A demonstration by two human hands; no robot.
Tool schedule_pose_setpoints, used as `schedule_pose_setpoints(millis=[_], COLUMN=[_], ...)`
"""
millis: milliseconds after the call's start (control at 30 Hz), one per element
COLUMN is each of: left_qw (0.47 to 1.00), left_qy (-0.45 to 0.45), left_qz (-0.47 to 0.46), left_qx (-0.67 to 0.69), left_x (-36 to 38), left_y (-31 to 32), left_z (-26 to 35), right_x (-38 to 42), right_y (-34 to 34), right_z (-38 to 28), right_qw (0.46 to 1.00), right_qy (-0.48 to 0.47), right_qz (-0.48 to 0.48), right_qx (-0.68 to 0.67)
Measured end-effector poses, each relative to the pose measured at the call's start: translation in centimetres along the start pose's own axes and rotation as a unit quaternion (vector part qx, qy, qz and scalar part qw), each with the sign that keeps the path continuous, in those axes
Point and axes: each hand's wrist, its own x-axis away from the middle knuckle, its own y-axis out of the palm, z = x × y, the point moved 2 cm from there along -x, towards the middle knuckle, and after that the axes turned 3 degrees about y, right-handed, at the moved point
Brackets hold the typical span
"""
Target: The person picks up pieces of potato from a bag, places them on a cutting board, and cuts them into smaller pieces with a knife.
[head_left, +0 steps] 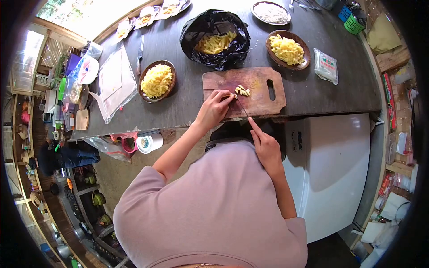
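L hand (215, 108) fingers pinch sm. pale piece (233, 95) over cutting board (263, 102); R hand (268, 149) fingers closed round knife (243, 108). Black bag (190, 33) just behind, btwn 2 bowls (154, 99) on tabletop (178, 117). Piece part-hidden, too sm. to ID.

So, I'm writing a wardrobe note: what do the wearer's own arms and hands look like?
The short sleeves are plain dusty mauve, like the top; the forearms are bare. The left hand and right hand wear no gloves, and no watch or bracelet shows. Rings: can't tell.
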Motion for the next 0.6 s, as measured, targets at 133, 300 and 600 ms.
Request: schedule_pose_setpoints(millis=[133,300,600], left_qw=[1.000,1.000,0.998], left_qy=[0.000,-0.002,-0.010], left_qz=[-0.004,-0.003,-0.012], left_qx=[-0.011,-0.020,-0.056], left_x=[0.2,0.5,1.0], left_y=[0.1,0.0,0.5], left_z=[0.2,0.3,0.7], right_x=[-0.1,-0.1,-2.6], right_y=[0.3,0.5,2.1], right_z=[-0.2,-0.2,-0.9], right_qw=[1.000,1.000,1.000], right_qy=[-0.004,-0.008,-0.018], right_qz=[0.003,-0.004,0.006], right_qx=[0.011,0.024,0.022])
